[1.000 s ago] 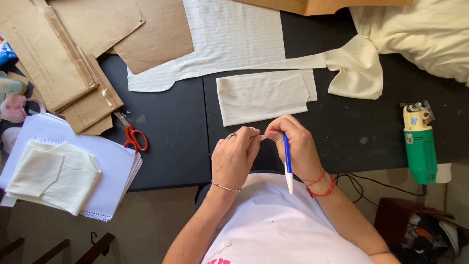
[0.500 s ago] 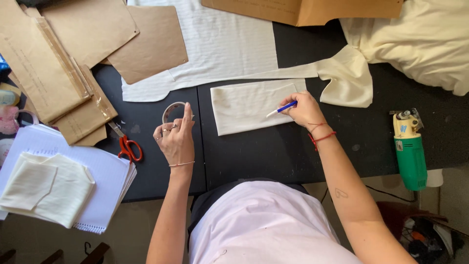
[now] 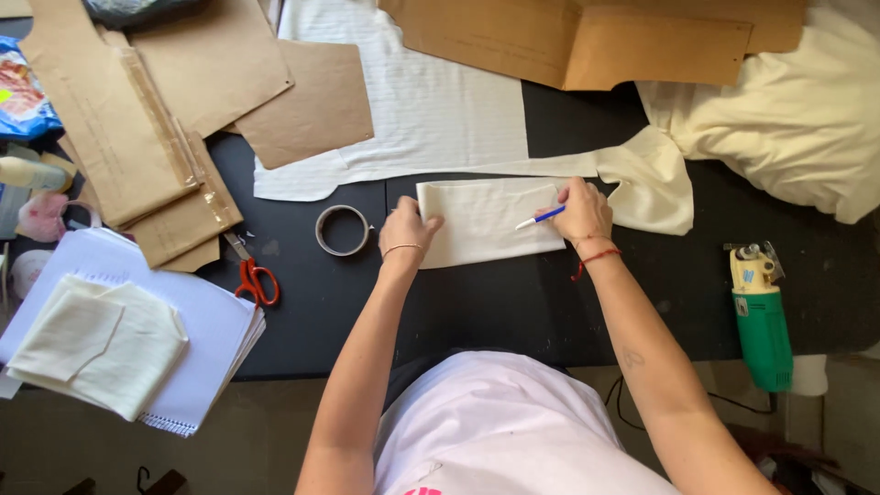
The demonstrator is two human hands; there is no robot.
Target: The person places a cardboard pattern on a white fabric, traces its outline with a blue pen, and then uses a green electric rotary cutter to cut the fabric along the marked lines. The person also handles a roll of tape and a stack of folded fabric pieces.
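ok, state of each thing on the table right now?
left hand: pressing down the cloth piece's left edge
right hand: gripping the pen, resting on the cloth
pen: held, tip on the cloth
cloth piece: folded, flat
tape roll: lying flat, untouched
scissors: closed
electric cutter: lying on its side

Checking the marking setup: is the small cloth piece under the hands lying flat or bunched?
Flat: the cloth piece lies smooth, left hand pinning one end.
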